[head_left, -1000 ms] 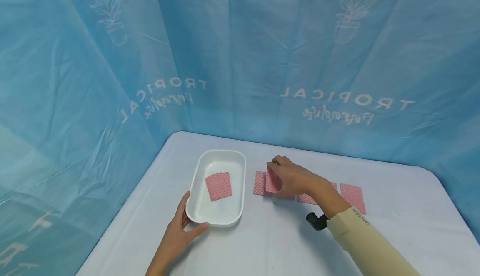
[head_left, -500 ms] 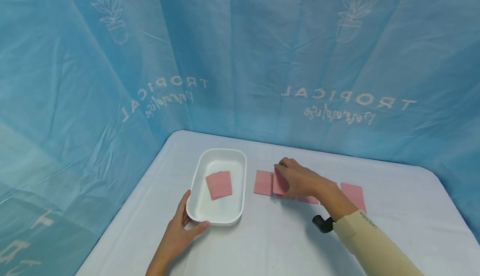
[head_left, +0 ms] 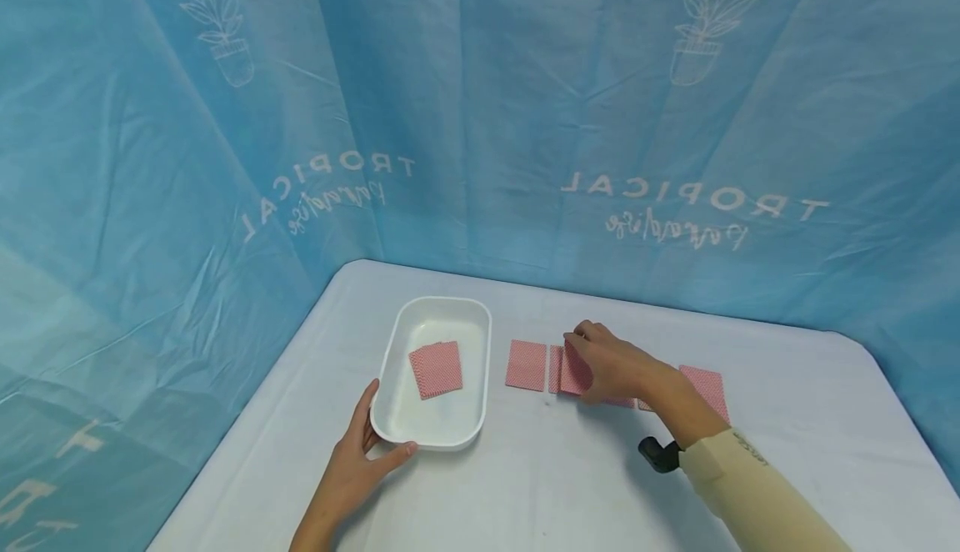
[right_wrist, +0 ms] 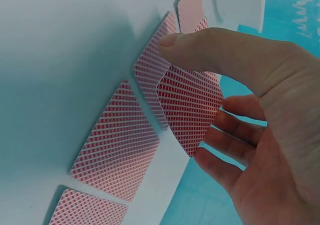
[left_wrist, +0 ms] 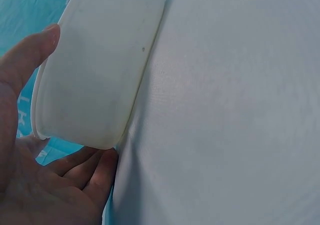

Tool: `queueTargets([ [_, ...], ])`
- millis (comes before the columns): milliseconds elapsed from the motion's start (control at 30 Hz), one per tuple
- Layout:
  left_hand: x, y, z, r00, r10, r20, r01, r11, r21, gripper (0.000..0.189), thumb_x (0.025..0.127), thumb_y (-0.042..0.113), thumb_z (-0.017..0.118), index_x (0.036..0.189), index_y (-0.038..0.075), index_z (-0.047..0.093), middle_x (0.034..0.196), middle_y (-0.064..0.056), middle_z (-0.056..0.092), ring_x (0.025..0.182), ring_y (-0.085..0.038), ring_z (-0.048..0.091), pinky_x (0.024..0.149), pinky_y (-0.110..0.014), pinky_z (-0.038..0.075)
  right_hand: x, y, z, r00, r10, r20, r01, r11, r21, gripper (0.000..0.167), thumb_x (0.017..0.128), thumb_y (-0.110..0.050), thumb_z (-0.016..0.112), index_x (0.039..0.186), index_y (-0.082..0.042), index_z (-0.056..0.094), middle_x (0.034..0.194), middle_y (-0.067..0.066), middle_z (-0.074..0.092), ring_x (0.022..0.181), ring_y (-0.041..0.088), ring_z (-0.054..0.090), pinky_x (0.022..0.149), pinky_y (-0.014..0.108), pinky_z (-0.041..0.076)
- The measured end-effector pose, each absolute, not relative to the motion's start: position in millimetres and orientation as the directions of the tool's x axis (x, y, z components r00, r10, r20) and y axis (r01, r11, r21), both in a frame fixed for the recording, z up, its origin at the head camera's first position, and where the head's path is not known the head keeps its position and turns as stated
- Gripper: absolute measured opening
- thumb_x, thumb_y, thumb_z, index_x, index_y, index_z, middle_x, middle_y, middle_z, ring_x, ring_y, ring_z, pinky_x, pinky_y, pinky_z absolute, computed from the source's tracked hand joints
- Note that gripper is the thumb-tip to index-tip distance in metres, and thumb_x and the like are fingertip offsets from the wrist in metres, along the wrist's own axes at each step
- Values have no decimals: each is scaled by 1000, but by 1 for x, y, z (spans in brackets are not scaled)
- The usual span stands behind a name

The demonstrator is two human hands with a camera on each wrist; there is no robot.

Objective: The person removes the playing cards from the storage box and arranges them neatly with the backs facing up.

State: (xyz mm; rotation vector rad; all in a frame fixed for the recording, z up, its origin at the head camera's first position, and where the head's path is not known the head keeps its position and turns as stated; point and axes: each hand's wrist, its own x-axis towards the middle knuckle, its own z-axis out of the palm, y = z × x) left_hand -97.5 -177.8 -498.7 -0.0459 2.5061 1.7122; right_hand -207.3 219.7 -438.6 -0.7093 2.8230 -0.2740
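Observation:
My right hand [head_left: 618, 366] pinches a red-patterned playing card [right_wrist: 187, 107] between thumb and fingertips, back side showing. It hangs low over a row of face-down cards and covers part of one beneath it. The row's leftmost card [head_left: 526, 365] lies fully visible; the rightmost card [head_left: 705, 392] is partly behind my wrist. At the left, a white plastic tray [head_left: 442, 425] contains a small overlapping pile of the same cards [head_left: 437, 370]. My left hand [head_left: 352, 462] holds this tray at its near left corner, thumb against the near rim and fingers along the left side.
A white cloth covers the table [head_left: 510, 494]. Blue printed curtains [head_left: 517, 118] rise behind its far and left edges. A black wrist-mounted piece [head_left: 660, 454] sticks out beside my right sleeve.
My right hand has slid rightward along the row with its card. The leftmost card and a strip of its neighbour are now uncovered. My left hand and the tray stay put.

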Motion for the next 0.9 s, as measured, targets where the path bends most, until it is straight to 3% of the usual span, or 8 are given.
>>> queueTargets([
  [900,-99,-178,-499,-995,48,-86,-63,356,932,101,76,36,82,151,41,14,149,-6,37,130,-22,44,105,-42,37,-200,266,-448,-883,-444,-150,-402,882,-244,91,66,-28,88,140,1,44,132,12,42,118,29,41,86,46,52],
])
